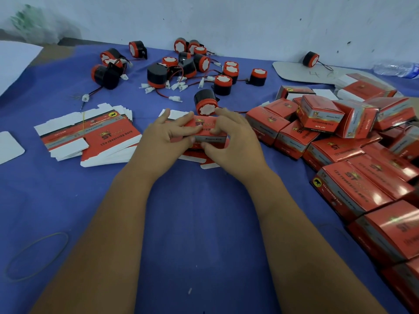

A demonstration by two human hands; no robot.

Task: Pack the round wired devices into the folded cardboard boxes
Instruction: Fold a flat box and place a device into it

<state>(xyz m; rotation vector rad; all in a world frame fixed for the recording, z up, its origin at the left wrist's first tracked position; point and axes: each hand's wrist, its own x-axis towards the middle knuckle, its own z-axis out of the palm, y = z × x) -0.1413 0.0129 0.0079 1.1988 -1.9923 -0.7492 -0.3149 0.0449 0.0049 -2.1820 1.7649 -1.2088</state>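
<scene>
Forming a carton is the step in hand: both hands meet over a flat red box blank (205, 132) at the middle of the blue-covered table (204, 223). The left hand (167, 134) has its fingers curled over the blank's left end, thumb below, pinching it. The right hand (231, 134) grips the right end, thumb tucked under the lower edge and fingers bent over the top. The blank appears only partly opened; whether its flaps are free cannot be told, as the hands cover them. It lies on a small heap of further blanks, mostly hidden.

A round wired device (204, 103), black body with red cap, lies on its side touching the far edge of the blank, just beyond the fingertips, its lead trailing right. It looks the likely next item to pack. More loose devices (192, 64) with white plugs lie scattered along the far side, near the wall. A stack of flat blanks (90, 137) sits to the left, and a pile of closed boxes (340, 137) fills the right side.

Judgement: no device is yet in this carton. The next move calls for squaring the blank into a sleeve, closing one end, then freeing one hand to take the nearest device, gathering its lead so the wire does not foul the flap
</scene>
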